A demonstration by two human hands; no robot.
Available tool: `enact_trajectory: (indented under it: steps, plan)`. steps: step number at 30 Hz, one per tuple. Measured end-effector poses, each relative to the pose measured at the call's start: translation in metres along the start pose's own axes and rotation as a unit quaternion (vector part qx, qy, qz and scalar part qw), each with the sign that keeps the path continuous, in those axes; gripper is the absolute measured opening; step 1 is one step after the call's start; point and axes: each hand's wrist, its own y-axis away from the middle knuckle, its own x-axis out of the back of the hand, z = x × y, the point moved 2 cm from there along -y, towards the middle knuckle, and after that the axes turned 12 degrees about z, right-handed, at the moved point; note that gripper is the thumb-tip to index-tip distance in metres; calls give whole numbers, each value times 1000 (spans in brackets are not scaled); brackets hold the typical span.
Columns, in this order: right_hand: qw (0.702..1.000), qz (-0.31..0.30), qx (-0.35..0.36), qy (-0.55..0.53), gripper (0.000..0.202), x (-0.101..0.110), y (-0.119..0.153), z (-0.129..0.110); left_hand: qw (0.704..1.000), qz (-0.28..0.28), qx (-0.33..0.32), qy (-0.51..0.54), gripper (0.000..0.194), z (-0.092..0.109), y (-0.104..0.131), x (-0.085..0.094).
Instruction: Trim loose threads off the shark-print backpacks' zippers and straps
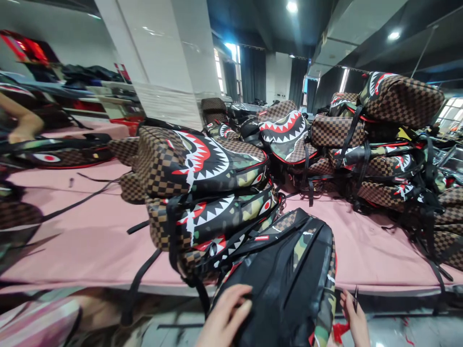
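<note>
A backpack (275, 284) with its black back panel and straps facing up leans at the front edge of the pink table. My left hand (226, 315) lies at the left side of its black panel, fingers bent, with nothing seen in its grasp. At the backpack's right side my right hand (354, 315) has its fingers closed round a small dark pointed tool (356, 298). Something red (340, 331) hangs beside that hand. Just left of the backpack, a stack of checkered and camouflage backpacks (210, 164) with shark-mouth prints rests on the table.
More backpacks (383, 159) are piled at the right of the pink table (90, 231), with straps trailing. Another person's arm (23, 118) touches a backpack (61, 153) at the far left. A white pillar (162, 58) stands behind. Striped fabric (39, 323) shows at lower left.
</note>
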Motion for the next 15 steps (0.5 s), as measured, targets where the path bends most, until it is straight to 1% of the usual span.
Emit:
enact_trajectory:
  steps: [1,2,3,4,5,7,9,10,11,12,15]
  plan:
    - [1000,7,7,9,81,-5,-2,-1,997,51,35,-48,30,-15,-9,17]
    - [1000,14,13,23,81,-11,-4,-2,991,83,75,-79,32,-29,-17,32]
    - [999,17,17,36,81,-17,-5,-4,986,86,112,-90,34,-41,-22,41]
    - [999,15,22,46,80,-23,-6,-6,982,79,150,-87,35,-49,-25,47]
    - [998,9,29,52,79,-30,-7,-9,978,62,189,-70,36,-55,-26,48]
    - [996,0,50,67,77,-43,-9,-12,961,23,275,-6,41,-55,-24,40]
    - [993,4,75,94,79,-52,-13,-13,934,-2,351,69,49,-46,-21,26]
    - [990,9,84,110,81,-55,-14,-13,923,-8,373,99,53,-41,-20,20]
    - [989,12,90,120,83,-57,-16,-12,917,-10,379,120,56,-36,-20,15]
    - [988,13,94,124,83,-58,-18,-11,918,-4,374,132,57,-33,-21,12]
    - [988,36,104,107,80,-50,-20,-15,931,37,338,132,58,-31,-19,9]
